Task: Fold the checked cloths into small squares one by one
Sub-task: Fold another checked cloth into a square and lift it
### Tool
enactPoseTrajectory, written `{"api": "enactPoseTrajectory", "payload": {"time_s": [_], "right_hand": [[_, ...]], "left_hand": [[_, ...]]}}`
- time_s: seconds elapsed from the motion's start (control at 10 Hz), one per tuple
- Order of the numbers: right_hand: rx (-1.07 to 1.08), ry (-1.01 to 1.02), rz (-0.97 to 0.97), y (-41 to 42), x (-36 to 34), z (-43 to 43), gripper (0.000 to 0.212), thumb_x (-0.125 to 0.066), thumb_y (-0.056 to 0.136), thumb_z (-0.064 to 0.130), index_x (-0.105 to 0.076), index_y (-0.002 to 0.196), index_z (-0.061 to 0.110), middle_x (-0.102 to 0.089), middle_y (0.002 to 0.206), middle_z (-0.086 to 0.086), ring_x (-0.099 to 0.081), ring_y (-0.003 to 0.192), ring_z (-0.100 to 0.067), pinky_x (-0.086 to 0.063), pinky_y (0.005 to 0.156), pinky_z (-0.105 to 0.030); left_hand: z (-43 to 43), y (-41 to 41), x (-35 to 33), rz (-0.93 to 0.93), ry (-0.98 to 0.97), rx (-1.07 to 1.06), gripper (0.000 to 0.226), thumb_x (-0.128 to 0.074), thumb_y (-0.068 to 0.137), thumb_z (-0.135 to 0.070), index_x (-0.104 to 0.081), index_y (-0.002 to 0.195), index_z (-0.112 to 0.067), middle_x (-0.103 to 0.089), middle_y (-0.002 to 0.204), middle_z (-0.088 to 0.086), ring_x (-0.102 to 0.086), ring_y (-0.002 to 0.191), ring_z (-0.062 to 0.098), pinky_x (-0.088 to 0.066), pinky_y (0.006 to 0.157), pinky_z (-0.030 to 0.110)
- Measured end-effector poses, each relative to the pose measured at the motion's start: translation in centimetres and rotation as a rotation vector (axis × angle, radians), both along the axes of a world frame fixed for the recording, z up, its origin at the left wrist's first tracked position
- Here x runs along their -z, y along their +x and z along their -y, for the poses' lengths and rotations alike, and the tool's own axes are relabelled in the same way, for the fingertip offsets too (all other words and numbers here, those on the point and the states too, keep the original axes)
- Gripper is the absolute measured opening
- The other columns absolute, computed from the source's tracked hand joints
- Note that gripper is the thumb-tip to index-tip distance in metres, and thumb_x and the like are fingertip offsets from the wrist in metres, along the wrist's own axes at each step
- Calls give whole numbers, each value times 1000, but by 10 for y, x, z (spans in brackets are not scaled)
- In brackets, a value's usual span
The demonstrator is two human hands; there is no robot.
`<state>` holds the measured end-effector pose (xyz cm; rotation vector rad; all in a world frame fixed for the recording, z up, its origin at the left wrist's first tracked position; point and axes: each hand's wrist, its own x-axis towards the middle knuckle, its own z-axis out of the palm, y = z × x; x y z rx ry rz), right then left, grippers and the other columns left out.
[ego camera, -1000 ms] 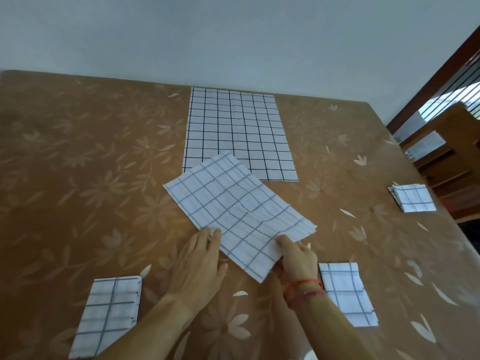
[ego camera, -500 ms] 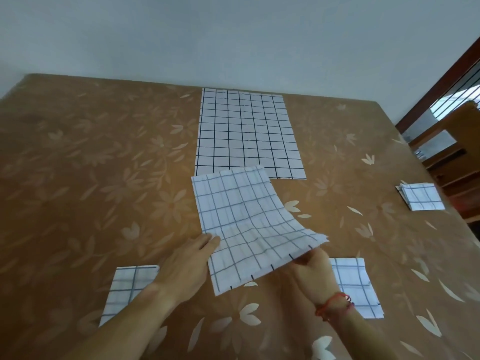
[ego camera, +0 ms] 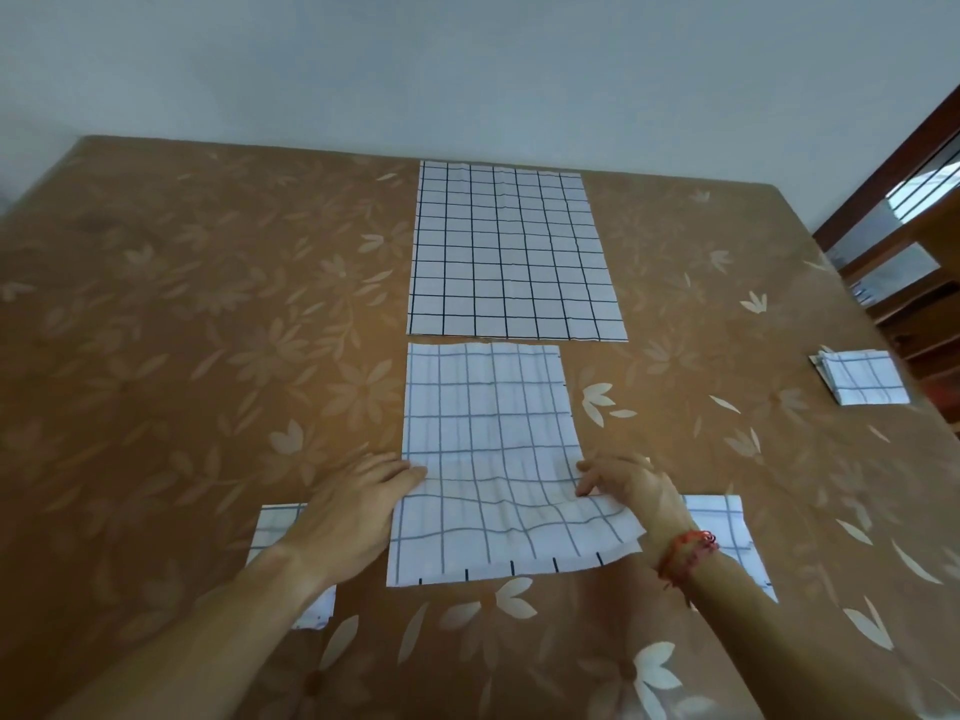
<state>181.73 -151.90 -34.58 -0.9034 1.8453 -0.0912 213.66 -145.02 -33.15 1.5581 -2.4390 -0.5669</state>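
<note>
— Squaring up is done, I'd say: the half-folded cloth [ego camera: 488, 449] lay slantwise a second ago, one corner over the big flat cloth [ego camera: 511, 252]. Now it sits straight, in the middle of the table [ego camera: 182, 330], just short of that cloth's near edge.

— Flat yet?

— Nearly. Half a second ago its right side hung in the air; now only a ripple remains near the right corner.

— And the hands?

— The left hand [ego camera: 358, 517] lies spread wide, straight fingers touching the left edge. The right hand [ego camera: 634, 485], with a red thread [ego camera: 685, 550] at the wrist, rests its fingers on the right edge. Whether the thumb nips the fabric from below, I cannot tell.

— So what follows?

— Probably smoothing that ripple, then the next fold. Three folded squares already lie about: one by the left forearm [ego camera: 275, 522], one by the right [ego camera: 722, 527], one far right [ego camera: 857, 376]. The big cloth waits untouched.
</note>
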Motion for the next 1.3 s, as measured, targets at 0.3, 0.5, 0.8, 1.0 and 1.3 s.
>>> {"api": "enactPoseTrajectory", "payload": {"time_s": [0.3, 0.5, 0.8, 1.0, 1.3], "right_hand": [[-114, 78, 5, 10, -1, 13, 71, -47, 89, -12, -49, 24, 15, -50, 49, -2, -50, 45, -8, -39, 60, -22], [-100, -68, 93, -19, -4, -17, 66, -36, 90, -23, -53, 40, 16, -52, 38, 8, -50, 37, 1, -39, 52, -20], [-85, 135, -223, -12, -33, -21, 40, -37, 96, -13, -24, 128, -34, -58, 112, -32, -67, 69, -9, -39, 43, -5], [-352, 106, -466, 18, -49, -4, 42, -36, 103, 9, -37, 144, 9, -39, 149, -10, -38, 137, -25, -32, 107, -30], [-122, -376, -367, 30, -18, 20, 41, -51, 88, 57, -60, 92, 18, -62, 83, -2, -60, 84, -25, -50, 73, -33]], "left_hand": [[11, 15, 7, -14, -53, 70, 40, -60, 82, 1, -66, 116, -20, -65, 105, -10, -52, 106, 8, -44, 93, 29], [20, 18, 6, -4, 71, 41, 32, -36, 95, -27, -62, 113, -31, -59, 102, -15, -50, 96, 5, -38, 94, 29], [49, 3, 1, -107, 193, -295, 28, -42, 100, -30, -55, 75, -25, -62, 66, -6, -58, 60, 13, -46, 57, 37], [62, -9, 7, -44, 177, -410, 28, -45, 96, -37, -51, 71, -24, -61, 67, -6, -58, 62, 17, -48, 56, 37], [73, -29, 9, 46, 53, -531, 28, -46, 97, -38, -53, 81, -16, -57, 66, -2, -55, 56, 17, -31, 45, 28]]}}
